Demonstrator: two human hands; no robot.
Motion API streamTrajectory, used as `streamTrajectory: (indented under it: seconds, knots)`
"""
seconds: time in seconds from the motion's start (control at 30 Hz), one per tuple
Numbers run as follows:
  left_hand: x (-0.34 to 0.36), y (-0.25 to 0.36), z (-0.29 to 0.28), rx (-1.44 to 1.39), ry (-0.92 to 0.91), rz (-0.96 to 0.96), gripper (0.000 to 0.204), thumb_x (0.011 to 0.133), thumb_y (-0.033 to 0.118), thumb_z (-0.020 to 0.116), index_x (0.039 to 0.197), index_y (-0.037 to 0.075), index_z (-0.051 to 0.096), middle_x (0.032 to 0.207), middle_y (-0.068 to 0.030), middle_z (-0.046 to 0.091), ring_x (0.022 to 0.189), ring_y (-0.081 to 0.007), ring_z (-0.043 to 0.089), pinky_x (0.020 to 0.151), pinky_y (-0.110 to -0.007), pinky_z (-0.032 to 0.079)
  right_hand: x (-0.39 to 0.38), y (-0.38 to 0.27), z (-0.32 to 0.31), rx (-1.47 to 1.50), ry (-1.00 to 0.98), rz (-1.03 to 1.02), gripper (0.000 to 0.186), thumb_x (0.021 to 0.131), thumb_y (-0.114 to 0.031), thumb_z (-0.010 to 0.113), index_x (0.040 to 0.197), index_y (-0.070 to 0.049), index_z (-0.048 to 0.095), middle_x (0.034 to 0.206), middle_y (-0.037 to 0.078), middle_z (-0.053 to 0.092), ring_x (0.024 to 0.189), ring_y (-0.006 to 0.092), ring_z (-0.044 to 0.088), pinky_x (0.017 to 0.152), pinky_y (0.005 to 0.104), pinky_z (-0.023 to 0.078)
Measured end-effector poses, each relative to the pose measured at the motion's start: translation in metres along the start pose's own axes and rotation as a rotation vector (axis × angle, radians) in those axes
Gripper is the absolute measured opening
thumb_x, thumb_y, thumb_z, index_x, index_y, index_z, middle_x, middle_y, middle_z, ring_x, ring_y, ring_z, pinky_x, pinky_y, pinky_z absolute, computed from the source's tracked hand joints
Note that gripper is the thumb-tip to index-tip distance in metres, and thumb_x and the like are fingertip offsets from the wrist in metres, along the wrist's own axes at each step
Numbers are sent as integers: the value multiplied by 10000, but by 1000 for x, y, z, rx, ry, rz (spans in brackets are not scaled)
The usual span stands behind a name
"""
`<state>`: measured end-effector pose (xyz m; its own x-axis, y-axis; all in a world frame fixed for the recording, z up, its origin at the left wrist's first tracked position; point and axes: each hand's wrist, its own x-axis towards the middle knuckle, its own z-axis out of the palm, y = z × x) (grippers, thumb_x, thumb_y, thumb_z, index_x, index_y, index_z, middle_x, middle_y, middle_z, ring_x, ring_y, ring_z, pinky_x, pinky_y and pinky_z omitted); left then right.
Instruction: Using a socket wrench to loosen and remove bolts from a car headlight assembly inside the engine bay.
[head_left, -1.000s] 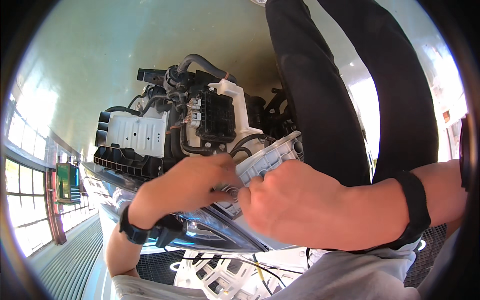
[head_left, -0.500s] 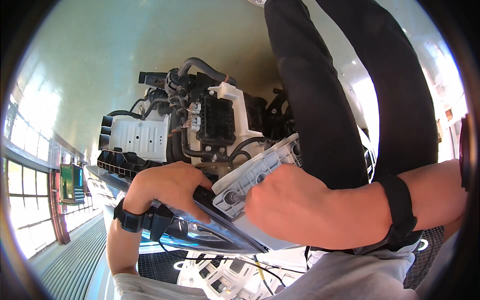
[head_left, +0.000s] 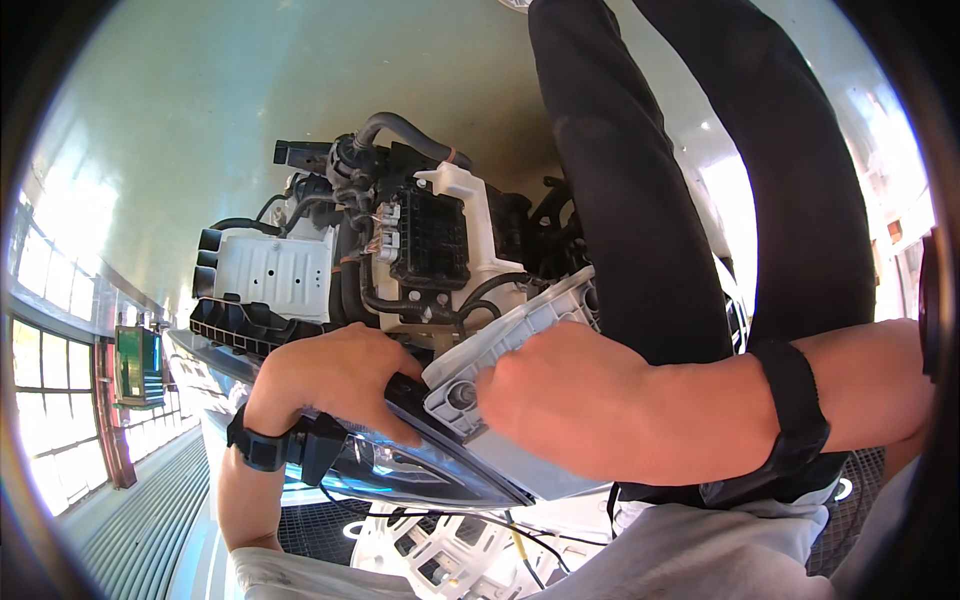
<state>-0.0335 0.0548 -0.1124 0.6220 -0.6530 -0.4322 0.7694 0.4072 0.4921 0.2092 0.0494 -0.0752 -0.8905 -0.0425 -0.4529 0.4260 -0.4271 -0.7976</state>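
My left hand (head_left: 340, 375) is bent over a dark trim edge (head_left: 420, 410) beside the headlamp, gripping it with the thumb and fingers. My right hand (head_left: 550, 395) is closed, knuckles up, at a light grey ribbed plastic part (head_left: 530, 310) with round recesses; what its fingers hold is hidden. A recess with a round metal piece (head_left: 461, 394) shows just left of my right fingertips. Behind my hands stand a black electronic box (head_left: 430, 240) with connectors, a white bracket (head_left: 495, 255) and black hoses (head_left: 390, 130).
A large pale, shiny painted surface (head_left: 210, 110) arches behind the engine parts. Black-trousered legs (head_left: 640, 200) extend along the right. A silver panel (head_left: 275, 275) with black ducts sits at the left. A black cable (head_left: 440, 515) runs below the headlamp (head_left: 390, 460); a green cabinet (head_left: 138, 365) stands far left.
Since a second ago my left hand has moved left and down from the grey part onto the dark trim edge. My right hand stays closed at the part, shifting slightly.
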Motion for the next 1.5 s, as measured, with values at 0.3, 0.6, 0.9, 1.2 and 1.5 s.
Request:
streamTrajectory:
  seconds: [0.3,0.6,0.9,1.2,1.5]
  knots:
    - [5,2,-3,2,-2,34,542,643,411,826,998,15,722,874,-184,712,829,-352,679,760,-376,518,-8,9,-20,-165,-82,-238,61,675,-55,642,699,-4,616,675,149,633,620,291,665,546,397,508]
    - [-2,-1,0,10,16,25,546,650,402,826,1013,9,718,884,-186,710,841,-353,678,767,-374,519,2,10,-22,-133,-59,-242,155,643,-76,679,719,19,582,695,148,620,702,287,679,584,364,517]
    - [3,-2,1,1,-7,7,543,655,401,816,1026,16,718,903,-179,714,850,-349,677,797,-373,512,0,14,-18,-195,-208,-120,156,638,-76,680,755,15,633,717,122,643,709,263,687,580,346,520]
    - [1,4,-4,-20,-30,-50,597,644,394,827,1068,0,682,916,-178,714,881,-338,684,818,-367,512,-3,21,-14,-286,-124,-126,134,699,-103,663,770,8,637,669,112,653,641,267,684,548,357,519]
    - [-1,14,16,-40,500,288,660,679,228,849,1238,-6,585,1045,-150,708,909,-345,688,836,-387,523,-20,30,-23,-226,-92,-76,129,782,-115,622,835,2,616,650,126,644,639,301,680,563,398,524]
